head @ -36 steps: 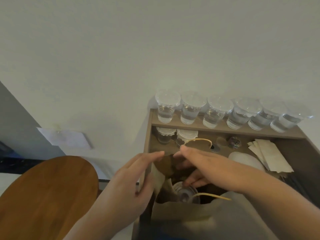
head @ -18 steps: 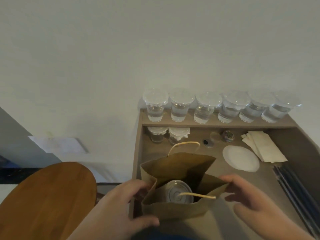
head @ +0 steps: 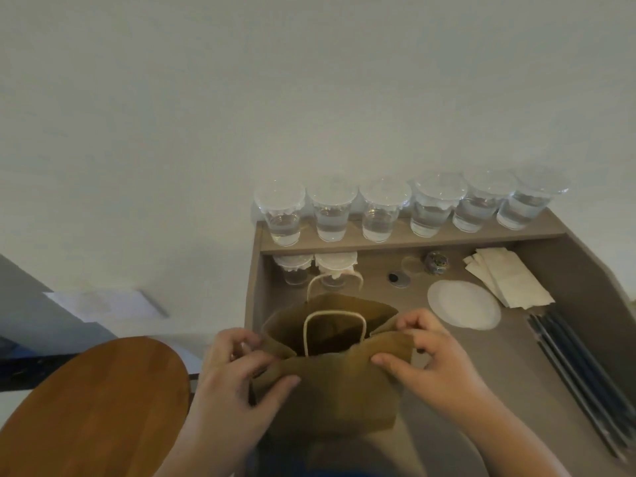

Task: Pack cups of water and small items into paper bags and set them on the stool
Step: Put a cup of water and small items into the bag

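Atop desk (head: 481, 370), left hand (head: 237, 370) and right hand (head: 437, 359) pinch paper bag (head: 337, 390).

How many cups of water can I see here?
8 cups. Six stand in a row on the top shelf. Two covered ones stand below it, behind the paper bag. Another may be hidden inside the bag.

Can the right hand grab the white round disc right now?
Probably not yet: the right hand is busy pinching the paper bag. Once it lets go, the white disc lies close by with nothing in between.
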{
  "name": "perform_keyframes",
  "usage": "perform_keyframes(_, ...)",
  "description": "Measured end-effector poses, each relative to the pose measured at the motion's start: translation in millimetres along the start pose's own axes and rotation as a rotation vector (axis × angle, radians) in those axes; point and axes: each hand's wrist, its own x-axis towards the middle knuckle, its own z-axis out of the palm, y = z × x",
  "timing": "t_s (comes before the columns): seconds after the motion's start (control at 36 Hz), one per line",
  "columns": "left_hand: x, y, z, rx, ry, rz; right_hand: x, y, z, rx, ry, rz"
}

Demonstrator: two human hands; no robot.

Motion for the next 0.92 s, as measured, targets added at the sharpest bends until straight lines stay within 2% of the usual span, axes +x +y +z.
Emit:
perform_keyframes(0.14,-2,9,4,-0.139,-0.016,-0.025,-3,1,1,0.047,-0.010,-0.089)
perform_keyframes(0.22,-5,13,10,-0.163,0.087,-0.066,-2,8,4,0.113,0.059,-0.030)
perform_keyframes(0.28,-8,15,13,-0.212,0.157,-0.108,-1,16,6,0.138,0.097,-0.060)
perform_keyframes(0.36,-11,17,14,-0.248,0.198,-0.133,-2,21,5,0.175,0.030,-0.139)
perform_keyframes(0.47,-9,18,13,-0.213,0.148,-0.109,2,18,-3,0.096,-0.082,-0.250)
perform_keyframes(0.58,-3,24,5,-0.105,0.068,-0.044,10,5,-12,0.074,-0.197,-0.210)
perform_keyframes(0.69,2,30,-2,-0.029,0.013,0.025,22,-2,-18,0.031,-0.164,-0.237)
perform_keyframes(0.92,5,38,-15,0.034,-0.199,-0.067,26,2,-14,0.008,-0.125,-0.320)
